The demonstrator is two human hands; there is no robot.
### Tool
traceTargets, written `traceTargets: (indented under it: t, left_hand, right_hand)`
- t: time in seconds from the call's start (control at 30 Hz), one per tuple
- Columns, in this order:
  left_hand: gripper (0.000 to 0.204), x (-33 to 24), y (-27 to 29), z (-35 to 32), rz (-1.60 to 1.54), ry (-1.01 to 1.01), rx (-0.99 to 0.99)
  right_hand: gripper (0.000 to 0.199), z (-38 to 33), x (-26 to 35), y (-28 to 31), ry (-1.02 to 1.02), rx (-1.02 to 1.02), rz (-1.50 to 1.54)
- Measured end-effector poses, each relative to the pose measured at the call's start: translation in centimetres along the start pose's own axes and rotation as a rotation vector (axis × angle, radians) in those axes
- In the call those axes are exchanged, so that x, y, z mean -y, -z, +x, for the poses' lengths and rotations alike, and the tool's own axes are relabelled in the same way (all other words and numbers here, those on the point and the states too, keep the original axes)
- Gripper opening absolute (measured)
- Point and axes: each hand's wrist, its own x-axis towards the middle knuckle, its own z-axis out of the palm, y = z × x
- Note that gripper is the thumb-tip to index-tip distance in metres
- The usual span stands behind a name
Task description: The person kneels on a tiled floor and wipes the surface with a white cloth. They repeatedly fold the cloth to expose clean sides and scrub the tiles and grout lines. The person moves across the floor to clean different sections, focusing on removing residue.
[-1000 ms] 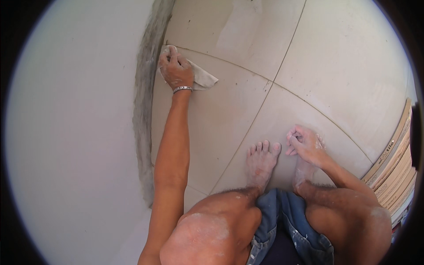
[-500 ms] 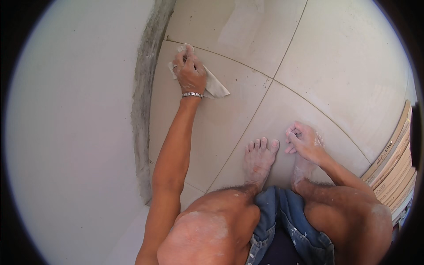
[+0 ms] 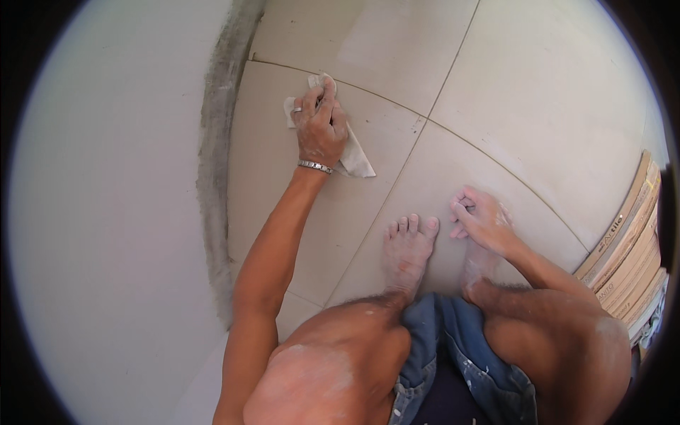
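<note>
Lies on the beige tile floor (image 3: 552, 92), left of the upper middle of the frame: a white cloth (image 3: 360, 161), thin and flat, greyish in places, with a straight-edged, pointed corner toward the lower right and small flaps showing past the fingertips and to the left. Presses and grips it with the left hand (image 3: 320, 131), dusty, fingers bent and mostly closed. Cannot make out the cloth's middle, covered by palm and fingers, nor count its folds. Curls the right hand (image 3: 484, 216) loosely, right of centre, over the right foot (image 3: 480, 258), hiding most of the toes; cannot tell touching from hovering, nor see inside the curled fingers. Loses part of the stacked cartons (image 3: 627, 262) at the dark right rim.
</note>
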Motion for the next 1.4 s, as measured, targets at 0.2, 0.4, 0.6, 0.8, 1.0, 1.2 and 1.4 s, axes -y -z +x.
traceTargets:
  t: [0.2,0.4,0.6,0.8,1.0,1.2,1.4]
  left_hand:
    - [0.051,-2.6,0.2,-0.3,-0.044,-0.06,0.101]
    - [0.056,-3.8,-0.1,-0.8,-0.154,-0.127,0.198]
    - [0.06,-4.2,-1.0,-0.7,-0.23,-0.222,0.262]
    - [0.06,-4.5,-1.3,-0.5,-0.256,-0.287,0.332]
    - [0.057,-5.7,-1.0,0.3,-0.258,-0.405,0.363]
    - [0.056,-5.8,-1.5,0.0,-0.272,-0.409,0.429]
    - [0.056,-5.8,-2.1,-0.1,-0.277,-0.435,0.467]
  right_hand:
    - [0.017,0.1,-0.9,0.5,0.008,-0.002,-0.043]
    - [0.016,-0.1,-0.3,0.1,-0.051,-0.014,-0.023]
    - [0.019,0.5,0.1,-0.2,-0.078,-0.044,-0.039]
    - [0.018,0.8,-0.1,-0.3,-0.072,-0.045,-0.047]
    - [0.016,0.5,0.6,-0.4,-0.078,-0.034,-0.053]
    - [0.017,0.9,0.4,-0.4,-0.103,-0.03,-0.076]
    - [0.017,1.0,0.9,-0.4,-0.133,-0.032,-0.084]
